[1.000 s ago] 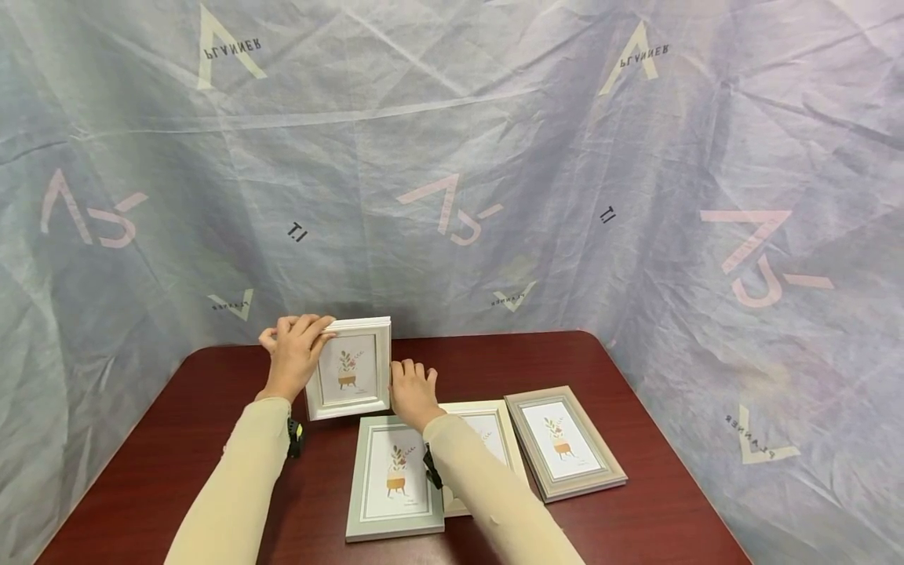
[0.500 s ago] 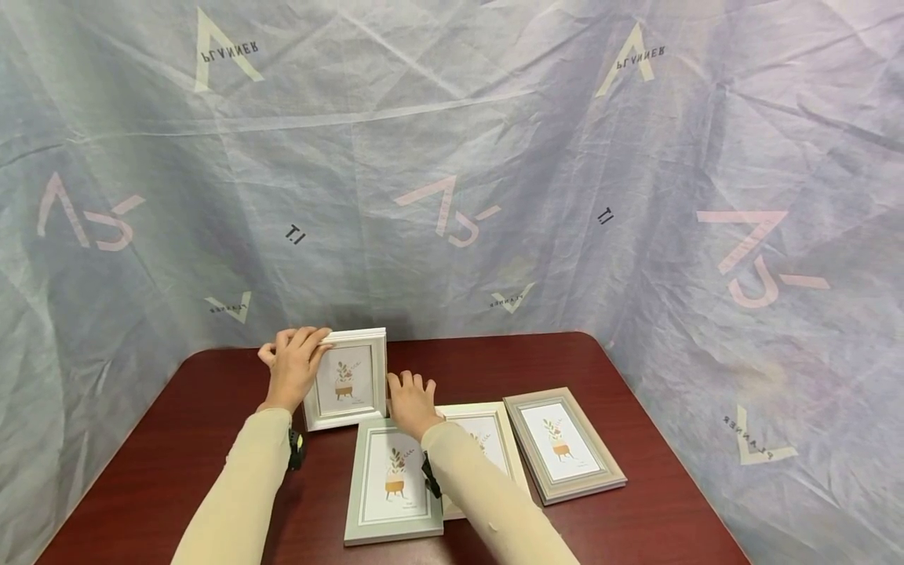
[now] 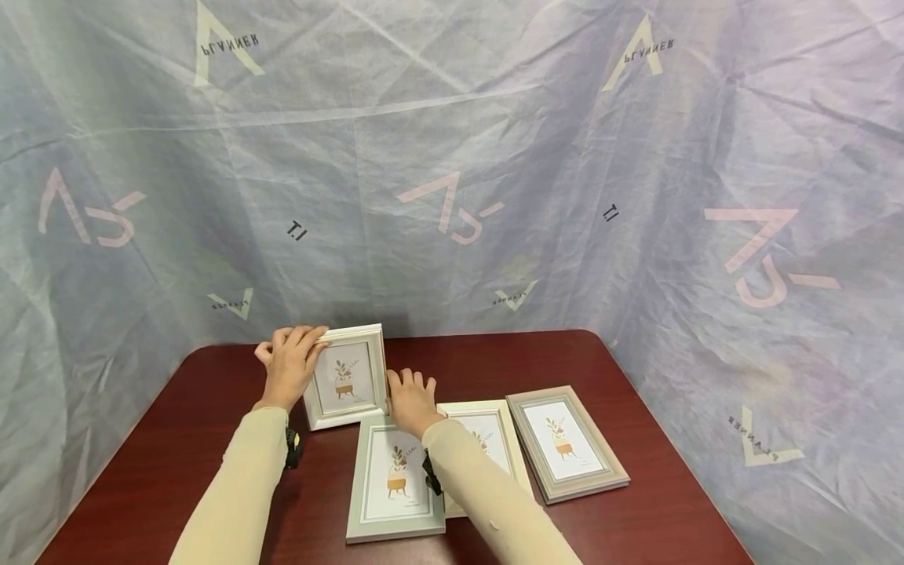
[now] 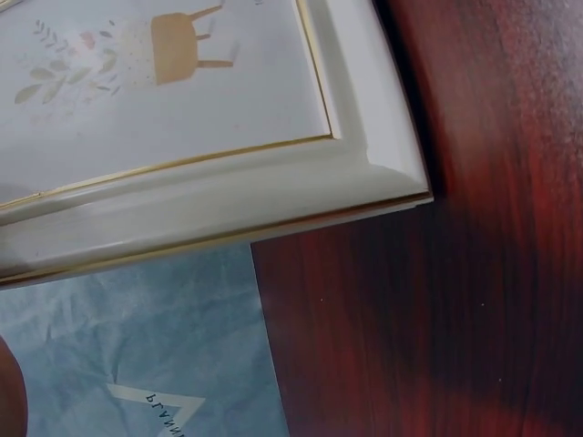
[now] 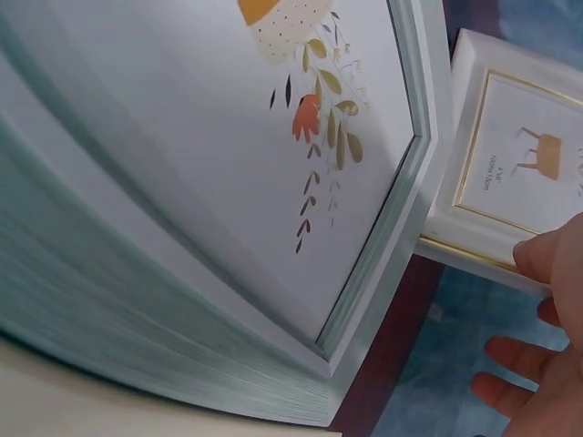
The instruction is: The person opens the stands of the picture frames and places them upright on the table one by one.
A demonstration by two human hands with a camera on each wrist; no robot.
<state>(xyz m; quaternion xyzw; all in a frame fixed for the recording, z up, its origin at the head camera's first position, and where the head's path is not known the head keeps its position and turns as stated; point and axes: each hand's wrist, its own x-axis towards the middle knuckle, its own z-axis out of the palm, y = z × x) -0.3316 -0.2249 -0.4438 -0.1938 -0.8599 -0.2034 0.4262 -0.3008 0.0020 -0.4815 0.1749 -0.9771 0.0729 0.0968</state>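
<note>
A white picture frame (image 3: 346, 378) stands nearly upright on the left part of the table, its potted-plant print facing me. My left hand (image 3: 288, 361) grips it at the upper left corner, fingers over the top edge. At its right side edge is my right hand (image 3: 412, 400); in the right wrist view the thumb (image 5: 537, 255) lies on the border and another finger sits at the edge behind it, while the other fingers spread away. Just in front, a pale green picture frame (image 3: 360, 486) lies flat, partly under my right forearm.
A cream picture frame (image 3: 519, 455) lies right of the green one, half hidden by my right sleeve. Farther right, a beige-grey picture frame (image 3: 614, 471) lies at an angle. Behind the dark red table (image 3: 487, 357) hangs a grey printed cloth (image 3: 438, 275).
The white picture frame has come slightly down and toward me, both hands moving with it. Over the last half second it has hardly shifted. The flat picture frames stay put.
</note>
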